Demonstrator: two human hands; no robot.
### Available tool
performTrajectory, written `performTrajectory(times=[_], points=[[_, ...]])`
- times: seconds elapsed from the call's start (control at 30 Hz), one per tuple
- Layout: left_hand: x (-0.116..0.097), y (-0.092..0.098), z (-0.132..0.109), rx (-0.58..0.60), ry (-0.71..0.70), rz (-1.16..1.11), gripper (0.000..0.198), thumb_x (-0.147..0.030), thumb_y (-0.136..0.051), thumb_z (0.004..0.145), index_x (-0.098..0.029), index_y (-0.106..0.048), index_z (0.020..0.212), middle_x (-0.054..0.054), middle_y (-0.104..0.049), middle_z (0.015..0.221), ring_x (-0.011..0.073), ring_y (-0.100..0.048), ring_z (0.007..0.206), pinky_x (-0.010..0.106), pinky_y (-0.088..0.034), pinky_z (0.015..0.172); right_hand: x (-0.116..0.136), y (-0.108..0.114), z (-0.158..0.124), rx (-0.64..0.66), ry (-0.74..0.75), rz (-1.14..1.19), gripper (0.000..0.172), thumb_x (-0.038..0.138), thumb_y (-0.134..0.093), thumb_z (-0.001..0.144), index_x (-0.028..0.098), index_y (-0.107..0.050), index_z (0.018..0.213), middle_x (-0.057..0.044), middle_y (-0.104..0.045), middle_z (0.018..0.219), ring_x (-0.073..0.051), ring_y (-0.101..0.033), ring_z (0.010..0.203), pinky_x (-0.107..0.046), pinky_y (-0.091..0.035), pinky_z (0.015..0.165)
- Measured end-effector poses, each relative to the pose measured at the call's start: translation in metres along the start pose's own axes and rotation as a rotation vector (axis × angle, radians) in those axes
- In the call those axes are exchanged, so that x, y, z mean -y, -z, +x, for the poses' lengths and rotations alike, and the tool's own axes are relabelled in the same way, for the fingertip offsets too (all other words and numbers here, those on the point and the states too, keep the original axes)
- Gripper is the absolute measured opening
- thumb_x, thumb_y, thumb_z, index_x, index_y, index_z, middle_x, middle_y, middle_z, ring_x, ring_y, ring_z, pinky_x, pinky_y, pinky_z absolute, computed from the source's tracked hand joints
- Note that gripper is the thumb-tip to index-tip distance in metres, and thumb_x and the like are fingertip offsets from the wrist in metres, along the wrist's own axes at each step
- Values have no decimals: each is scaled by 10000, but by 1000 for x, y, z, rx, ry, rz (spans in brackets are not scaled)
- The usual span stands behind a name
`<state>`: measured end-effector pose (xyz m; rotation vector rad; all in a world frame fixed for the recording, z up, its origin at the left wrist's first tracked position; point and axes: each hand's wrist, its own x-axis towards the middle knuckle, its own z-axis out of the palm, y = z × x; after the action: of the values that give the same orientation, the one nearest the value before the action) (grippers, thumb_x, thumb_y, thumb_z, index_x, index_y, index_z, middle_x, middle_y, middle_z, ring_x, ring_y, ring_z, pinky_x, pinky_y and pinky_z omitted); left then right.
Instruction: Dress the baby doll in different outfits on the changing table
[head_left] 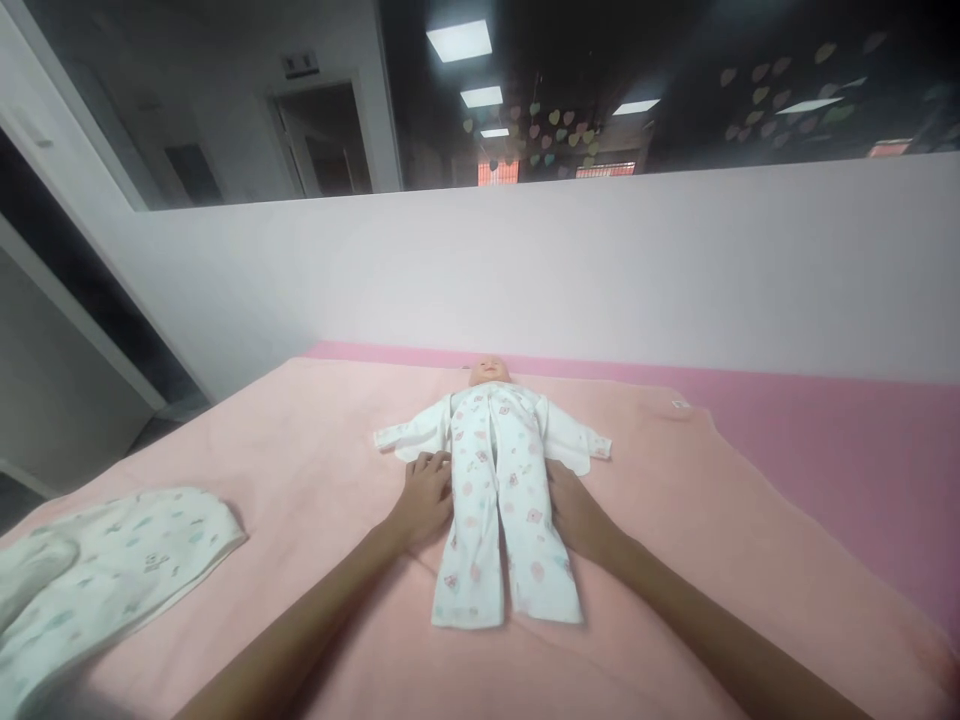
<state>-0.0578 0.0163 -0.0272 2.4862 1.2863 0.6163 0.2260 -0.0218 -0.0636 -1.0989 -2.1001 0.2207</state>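
Note:
A baby doll [491,370] lies on its back, head toward the wall, in a white long-sleeved top [427,428] with its sleeves spread sideways. Over its front are white printed baby trousers [472,500], both legs pointing toward me. My left hand [427,497] is at the trousers' left edge with its fingers bent against the cloth; the fingertips are partly hidden. On the opposite edge, my right hand [579,508] reaches beneath or behind the fabric, which covers most of its fingers.
A pink blanket [300,440] spreads under everything, over a brighter pink mat [847,450]. To the left lies a white printed baby garment or cloth [150,560]. A low white wall [525,270] with dark glass above it bounds the far side.

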Motion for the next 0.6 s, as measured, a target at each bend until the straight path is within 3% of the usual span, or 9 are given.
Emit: performTrajectory(times=[0.07,0.23,0.4,0.5,0.6], points=[[-1,-3,1,16,-30,-11,275,-267,-455,968,-285,-688,1114,68,-603,1229,301,-459,1110,510,-357,1010,2,0,2,-3,-15,64,334,127,-434,973,217,-656,1205,-127,-654,1136,-295,-616,1017,-453,-541,851],[-1,-8,11,46,-24,-61,126,-274,-576,874,-255,-650,975,53,-606,1111,291,-463,1045,477,-368,967,-7,-7,13,-90,-48,106,284,178,-386,1019,195,-670,1012,-106,-677,951,-261,-623,819,-420,-539,748],[6,-4,18,101,-32,-30,99,-262,-519,892,-227,-599,938,54,-615,1030,286,-502,995,468,-378,947,-14,-12,21,-105,-55,76,284,204,-356,1035,193,-637,992,-117,-674,960,-270,-620,853,-435,-536,785],[13,0,18,93,-81,8,116,-224,-471,911,-223,-586,925,60,-619,987,275,-522,956,441,-394,916,-12,0,20,-70,-51,42,189,196,-428,1000,196,-617,1002,-108,-658,982,-264,-603,865,-422,-522,780],[19,5,15,87,-125,29,146,-204,-438,927,-222,-582,921,61,-620,956,262,-536,916,414,-407,879,-9,28,13,-20,-93,-48,126,165,-482,958,200,-603,960,-88,-611,974,-254,-571,883,-407,-496,785]])
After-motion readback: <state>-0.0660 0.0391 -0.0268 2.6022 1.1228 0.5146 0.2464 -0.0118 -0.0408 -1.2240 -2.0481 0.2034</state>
